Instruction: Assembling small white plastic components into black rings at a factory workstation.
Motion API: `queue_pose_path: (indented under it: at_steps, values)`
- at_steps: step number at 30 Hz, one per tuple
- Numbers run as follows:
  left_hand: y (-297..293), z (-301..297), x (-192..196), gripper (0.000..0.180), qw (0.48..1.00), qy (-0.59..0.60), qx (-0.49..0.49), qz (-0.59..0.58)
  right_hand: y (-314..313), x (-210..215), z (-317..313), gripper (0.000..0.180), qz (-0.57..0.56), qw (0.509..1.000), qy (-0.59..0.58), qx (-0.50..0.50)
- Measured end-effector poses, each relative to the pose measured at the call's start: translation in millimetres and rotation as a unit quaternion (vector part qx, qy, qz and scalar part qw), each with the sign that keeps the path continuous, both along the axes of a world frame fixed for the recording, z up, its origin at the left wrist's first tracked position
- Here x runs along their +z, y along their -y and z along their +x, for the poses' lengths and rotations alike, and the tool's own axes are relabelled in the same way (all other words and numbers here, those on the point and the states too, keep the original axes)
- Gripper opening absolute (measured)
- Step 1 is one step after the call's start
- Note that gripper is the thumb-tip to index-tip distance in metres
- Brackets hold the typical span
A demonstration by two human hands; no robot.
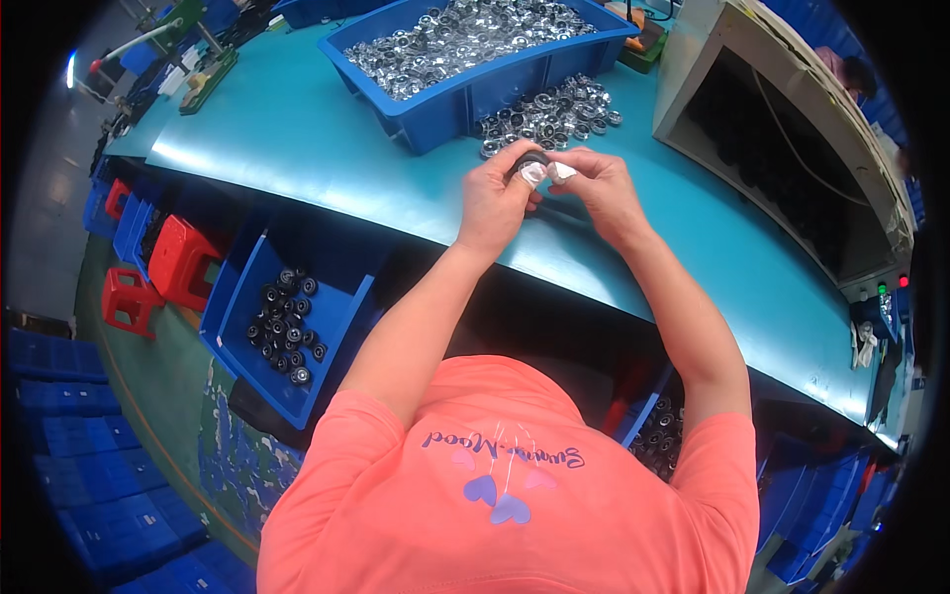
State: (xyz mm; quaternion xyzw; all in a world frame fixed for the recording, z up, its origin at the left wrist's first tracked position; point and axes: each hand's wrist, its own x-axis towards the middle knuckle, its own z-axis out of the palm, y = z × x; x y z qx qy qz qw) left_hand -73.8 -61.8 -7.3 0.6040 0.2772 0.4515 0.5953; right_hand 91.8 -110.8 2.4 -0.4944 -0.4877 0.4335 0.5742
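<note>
Our left hand (pixel 492 203) had its fingers closed round a small dark round part (pixel 531 158), held above the smooth teal table (pixel 297 139). Our right hand (pixel 599 188) pinched a crumpled white wrap (pixel 550 172) against it. Just beyond lay a loose heap of shiny metal rings (pixel 549 114) beside a blue plastic bin (pixel 465 94) of the same.
</note>
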Motion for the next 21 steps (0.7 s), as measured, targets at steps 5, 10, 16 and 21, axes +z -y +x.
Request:
queue_pose_path:
  at_steps: [5, 10, 16, 21]
  values:
    - [0.3, -3.0, 3.3, 0.020, 0.999, -0.012, 0.029, -0.008, 0.8, -0.2, -5.4, 0.024, 0.000, 1.000, 0.017, -0.013]
    - [-2.5, -3.4, 4.3, 0.021, 0.999, -0.014, 0.033, -0.010, 1.9, -1.6, -9.8, 0.025, -0.010, 0.999, 0.028, -0.031]
    - [-14.4, -3.8, -6.7, 0.033, 0.996, 0.016, -0.072, -0.045, -2.4, -2.1, -6.7, 0.029, -0.059, 0.996, -0.059, -0.022]
    - [-13.1, -4.3, 1.6, 0.030, 0.994, -0.023, -0.100, -0.034, -2.8, -3.9, 1.4, 0.028, -0.077, 0.995, -0.059, -0.023]
